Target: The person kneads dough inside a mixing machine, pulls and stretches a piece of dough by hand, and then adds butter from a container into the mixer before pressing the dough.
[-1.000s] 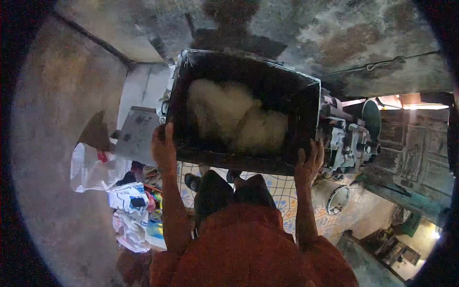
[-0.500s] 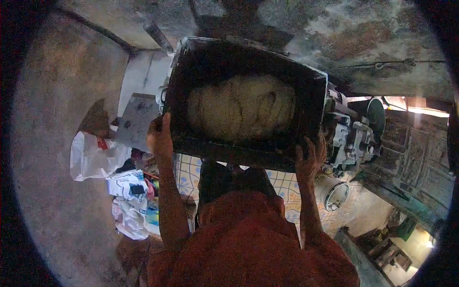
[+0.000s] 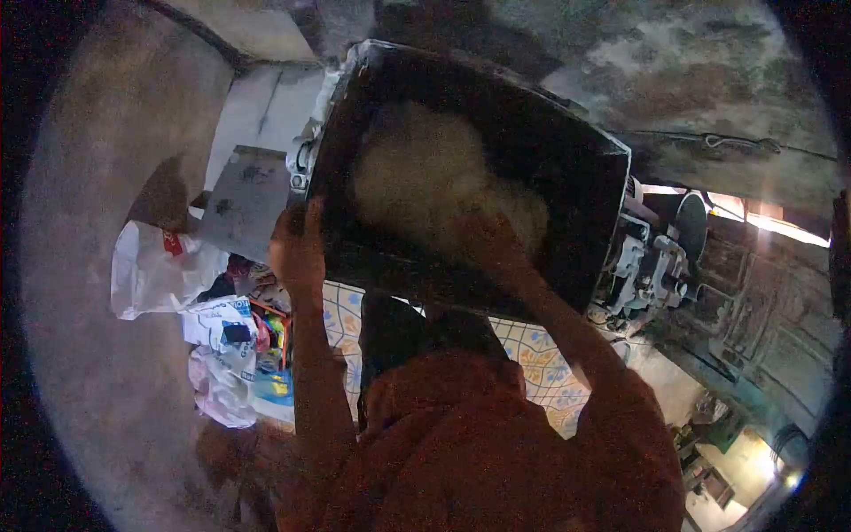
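A large dark rectangular bin (image 3: 381,266) with a pale rim stands in front of me, and a pale, blurred mass like dough (image 3: 412,164) lies in it. My left hand (image 3: 299,248) is at the bin's near left corner, fingers over the edge. Inside the bin, my right hand (image 3: 496,239) touches the right part of the mass; its fingers are too dark and blurred to make out.
Metal machinery (image 3: 651,266) is fixed at the bin's right side. A grey metal sheet (image 3: 248,204) juts out at the left, above white plastic bags (image 3: 160,270). Patterned floor tiles (image 3: 541,359) show below. A rough wall rises behind.
My right hand has left the bin's near right edge and reached in onto the pale mass. My left hand stays at the left corner. The mass has changed shape and the view has shifted slightly.
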### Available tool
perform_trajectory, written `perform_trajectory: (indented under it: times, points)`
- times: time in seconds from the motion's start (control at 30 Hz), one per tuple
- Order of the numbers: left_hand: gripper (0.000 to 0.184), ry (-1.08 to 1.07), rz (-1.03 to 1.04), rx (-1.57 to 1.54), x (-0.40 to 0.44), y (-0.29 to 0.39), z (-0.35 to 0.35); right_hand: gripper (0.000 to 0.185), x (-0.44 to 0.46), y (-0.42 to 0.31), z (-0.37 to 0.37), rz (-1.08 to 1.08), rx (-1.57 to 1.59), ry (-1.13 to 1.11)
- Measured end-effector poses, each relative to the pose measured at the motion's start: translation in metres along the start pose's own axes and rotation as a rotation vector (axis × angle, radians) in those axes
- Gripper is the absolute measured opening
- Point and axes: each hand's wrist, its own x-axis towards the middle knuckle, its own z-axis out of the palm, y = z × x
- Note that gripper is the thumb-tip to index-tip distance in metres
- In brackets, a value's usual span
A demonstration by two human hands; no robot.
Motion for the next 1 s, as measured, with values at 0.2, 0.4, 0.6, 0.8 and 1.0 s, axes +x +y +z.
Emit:
perform_trajectory:
  times: [0.2, 0.4, 0.6, 0.8, 1.0]
  points:
    - [0.055, 0.024, 0.047, 0.145, 0.003, -0.019, 0.002, 0.060, 0.000, 0.009, 0.038, 0.066, 0.012, 0.224]
    - [0.058, -0.016, 0.028, 0.013, 0.006, -0.021, 0.006, 0.038, -0.069, 0.082, -0.030, 0.329, 0.404, -0.659]
    - [0.055, -0.088, -0.034, 0.081, 0.004, -0.003, -0.004, 0.025, -0.055, 0.069, -0.078, 0.659, 0.585, -0.302]
    - [0.055, -0.061, -0.018, 0.022, 0.007, -0.017, 0.002, 0.059, -0.006, 0.026, -0.018, 0.060, 0.282, -0.100]
    - [0.055, -0.084, -0.081, 0.069, 0.008, -0.018, 0.003, 0.064, -0.014, 0.032, -0.024, 0.234, 0.039, -0.214]
